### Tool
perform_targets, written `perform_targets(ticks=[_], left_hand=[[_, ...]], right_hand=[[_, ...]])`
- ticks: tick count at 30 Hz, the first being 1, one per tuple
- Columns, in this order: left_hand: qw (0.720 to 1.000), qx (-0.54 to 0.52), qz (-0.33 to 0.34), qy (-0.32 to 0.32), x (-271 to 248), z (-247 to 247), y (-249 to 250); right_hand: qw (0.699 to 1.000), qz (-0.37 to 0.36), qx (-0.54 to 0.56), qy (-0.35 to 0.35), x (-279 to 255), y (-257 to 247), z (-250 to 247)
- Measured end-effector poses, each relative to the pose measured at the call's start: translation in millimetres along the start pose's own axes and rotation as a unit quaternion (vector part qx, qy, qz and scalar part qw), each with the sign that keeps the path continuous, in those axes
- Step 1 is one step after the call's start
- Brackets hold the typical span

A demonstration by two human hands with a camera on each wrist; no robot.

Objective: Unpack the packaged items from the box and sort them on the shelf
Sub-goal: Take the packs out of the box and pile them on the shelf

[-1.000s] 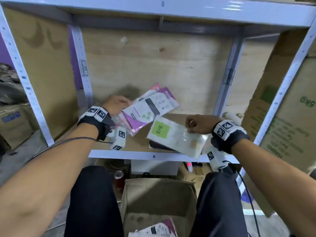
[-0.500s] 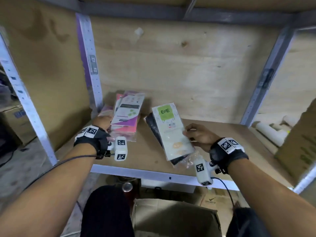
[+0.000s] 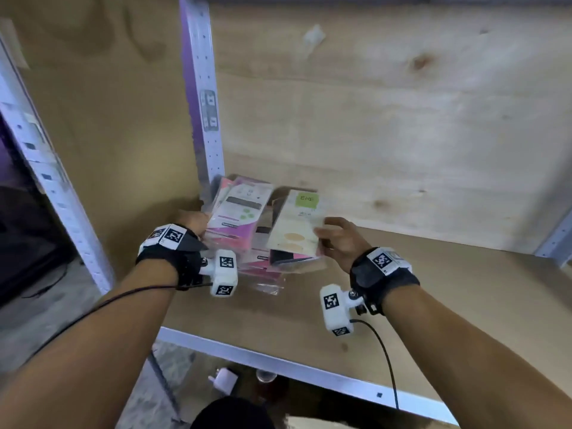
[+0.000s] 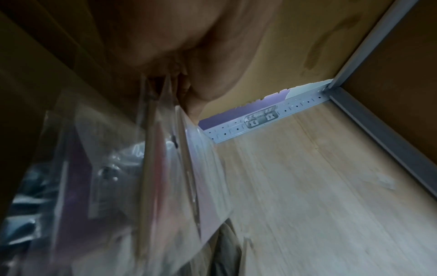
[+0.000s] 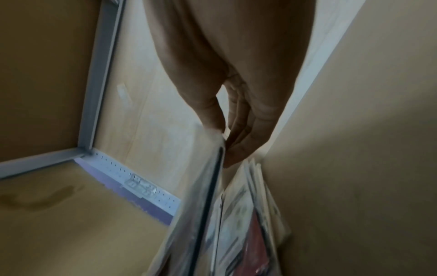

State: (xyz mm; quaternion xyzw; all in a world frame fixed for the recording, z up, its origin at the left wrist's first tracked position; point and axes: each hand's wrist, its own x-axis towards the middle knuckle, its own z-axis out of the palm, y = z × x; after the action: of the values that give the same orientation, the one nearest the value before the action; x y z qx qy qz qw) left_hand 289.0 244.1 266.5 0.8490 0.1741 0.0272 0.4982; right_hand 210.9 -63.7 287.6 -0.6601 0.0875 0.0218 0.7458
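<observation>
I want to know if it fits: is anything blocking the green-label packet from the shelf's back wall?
Nothing visible. The green-label packet, pinched by the right hand, leans beside the pink packets held by the left hand.

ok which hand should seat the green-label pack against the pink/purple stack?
Right, probably. The right hand already pinches the green-label pack by its edge, right beside the pink/purple stack. The left hand is busy steadying that stack on the shelf.
</observation>
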Motion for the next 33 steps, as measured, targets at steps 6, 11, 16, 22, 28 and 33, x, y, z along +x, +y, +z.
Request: perform_targets(ticks=[6,11,16,22,28,33], left_hand=[[0.999,0.013,-0.033,0.012,18,3,-18],[0.999,0.035,-0.025,0.025,25,-3,-25],[0.997,0.083,-0.002,-0.001,15,6,-19],[0.995,0.100,0.027,0.003,-28,4,-9],[0.977,0.153,0.116,0.089,-103,-4,16],[0.973,0.098,0.196,0.075,-186,8,34]], right_hand=[[0.999,0.013,-0.018,-0.025,38,22,38],[0.991,-0.013,-0.130,-0.008,60,31,51],[0.975,-0.014,-0.223,-0.016,58,29,57],[0.945,-0.046,-0.320,-0.051,32,16,49],[0.949,-0.047,-0.301,-0.078,-22,3,18],[0.941,-0.056,-0.315,-0.111,-97,-5,-14]])
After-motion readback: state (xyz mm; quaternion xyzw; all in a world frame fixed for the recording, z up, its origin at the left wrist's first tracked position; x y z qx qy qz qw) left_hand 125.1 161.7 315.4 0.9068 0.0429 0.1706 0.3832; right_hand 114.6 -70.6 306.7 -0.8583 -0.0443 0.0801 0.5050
